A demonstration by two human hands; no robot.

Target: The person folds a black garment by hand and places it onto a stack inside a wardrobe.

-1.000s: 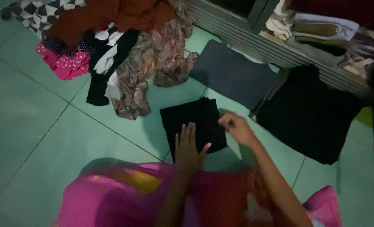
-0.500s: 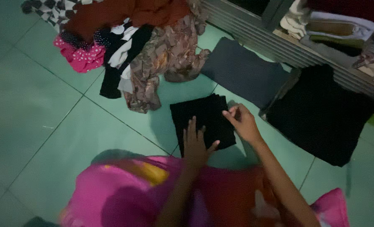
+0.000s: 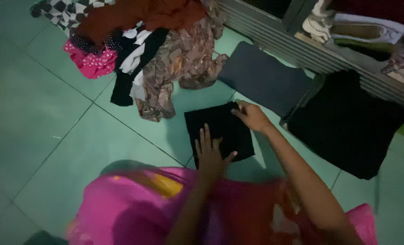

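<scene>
The folded black cloth (image 3: 220, 134) lies on the green floor (image 3: 38, 122), just below the clothes pile (image 3: 152, 50). The left hand (image 3: 209, 153) presses it flat, fingers spread; the right hand (image 3: 252, 115) pinches its far corner, squaring the fold.

Left hand (image 3: 209, 154) flat, fingers spread; right hand (image 3: 252, 116) curled.

A heap of mixed clothes (image 3: 138, 50) lies on green tiles (image 3: 38, 118), beside a folded grey cloth (image 3: 263, 77).
</scene>
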